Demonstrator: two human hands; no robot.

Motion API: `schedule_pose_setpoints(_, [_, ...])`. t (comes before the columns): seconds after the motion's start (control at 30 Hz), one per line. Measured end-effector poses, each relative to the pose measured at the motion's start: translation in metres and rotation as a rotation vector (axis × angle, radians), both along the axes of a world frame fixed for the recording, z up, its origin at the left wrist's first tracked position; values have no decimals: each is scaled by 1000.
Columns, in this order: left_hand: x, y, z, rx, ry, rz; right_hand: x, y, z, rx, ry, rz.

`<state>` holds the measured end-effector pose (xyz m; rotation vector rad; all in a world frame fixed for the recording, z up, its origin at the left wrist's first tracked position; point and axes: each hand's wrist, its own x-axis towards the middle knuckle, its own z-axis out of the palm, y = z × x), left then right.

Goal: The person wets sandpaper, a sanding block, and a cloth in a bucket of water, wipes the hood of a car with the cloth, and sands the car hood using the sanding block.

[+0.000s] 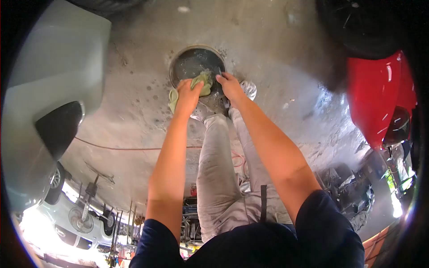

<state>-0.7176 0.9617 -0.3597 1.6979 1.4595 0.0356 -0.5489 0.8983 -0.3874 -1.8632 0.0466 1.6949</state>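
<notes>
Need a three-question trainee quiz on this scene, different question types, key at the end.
1. Multiple choice: what colour is the cloth in the left hand?
A) blue
B) yellow-green
C) white
D) red

2. True or false: both hands are gripping the cloth.

3. Fill in: the round, dark basin in front of the person sits on the ____.

Key:
1. B.
2. False; the right hand is apart from the cloth, at the basin's right side. Whether it holds anything is too small to tell.
3. Floor.
</notes>
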Motion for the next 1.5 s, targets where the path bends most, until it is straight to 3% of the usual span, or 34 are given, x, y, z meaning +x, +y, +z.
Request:
schedule_pose_setpoints(0.03, [0,2,20,28,-83,132,3,-5,10,-15,28,-35])
schedule_pose_setpoints(0.13, [1,14,111,-585,-374,551,7,-17,30,-47,76,-90])
schedule_pose_setpoints(0.23, [2,-2,150,-540,-757,869,1,-13,45,-31,180,-219])
schedule_pose_setpoints(0.33, [9,-6,172,-519,-931,966,-21,8,71,-34,107,-243])
schedule_pose_setpoints(0.43, [35,-8,180,-390,-968,1010,-53,13,34,144,457,-615])
schedule_pose_setpoints(0.47, [41,-11,172,-236,-676,852,-59,18,32,139,575,-821])
schedule_pose_setpoints(0.5, [45,-18,158,-83,-386,690,-67,19,27,200,549,-801])
schedule_pose_setpoints(0.53, [46,-14,154,-94,-308,647,-80,15,21,256,522,-780])
schedule_pose_setpoints(0.57, [47,-10,151,-105,-231,602,-91,11,15,313,496,-760])
schedule_pose_setpoints(0.6, [41,3,151,-280,-365,672,-96,8,16,366,470,-741])
schedule_pose_setpoints(0.63, [33,13,152,-461,-493,739,-92,9,36,369,147,-301])
schedule_pose_setpoints(0.7, [12,22,159,-589,-566,786,-72,22,102,327,-491,583])
schedule_pose_setpoints(0.73, [3,26,160,-610,-584,813,-66,32,115,196,-509,698])
schedule_pose_setpoints(0.8, [-14,31,173,-591,-523,829,-51,41,144,150,-603,782])
schedule_pose_setpoints(0.83, [-25,28,175,-461,-426,756,-39,44,160,126,-652,824])
schedule_pose_setpoints(0.87, [-34,24,177,-331,-328,683,-19,52,174,51,-475,946])
schedule_pose_setpoints(0.93, [-53,21,193,-156,-161,524,13,33,147,104,-476,1057])
schedule_pose_setpoints(1.0, [-73,13,220,-99,-41,404,52,16,166,51,-461,1178])
schedule_pose_setpoints(1.07, [-96,-1,239,-96,29,383,92,-18,176,-2,-462,1155])
schedule_pose_setpoints(1.13, [-129,-19,246,-28,73,339,125,-57,227,-57,-528,1182])
schedule_pose_setpoints(1.17, [-135,-22,273,-70,57,325,140,-89,236,-63,-552,1095])
schedule_pose_setpoints(1.2, [-142,-28,301,-111,41,315,157,-125,226,-85,-584,1170])
schedule_pose_setpoints(1.23, [-159,-37,312,-69,135,255,170,-153,244,-171,-465,1068])
schedule_pose_setpoints(1.27, [-173,-45,321,-27,230,203,186,-190,261,-73,-425,1060])
schedule_pose_setpoints(1.3, [-175,-49,354,-75,265,248,202,-239,244,-41,-543,1183])
schedule_pose_setpoints(1.33, [-177,-53,383,-122,295,292,211,-249,288,-258,-365,1198])
schedule_pose_setpoints(1.37, [-187,-61,395,-66,336,318,221,-275,297,-308,-289,1295])
schedule_pose_setpoints(1.4, [-197,-69,405,-13,379,353,236,-321,277,-209,-319,1368])
schedule_pose_setpoints(1.43, [-203,-71,421,-31,370,394,242,-337,307,-274,-341,1311])
schedule_pose_setpoints(1.47, [-208,-77,440,-57,362,433,257,-375,293,-103,-421,1372])
schedule_pose_setpoints(1.5, [-214,-85,453,-89,353,472,261,-386,311,-256,-355,1366])
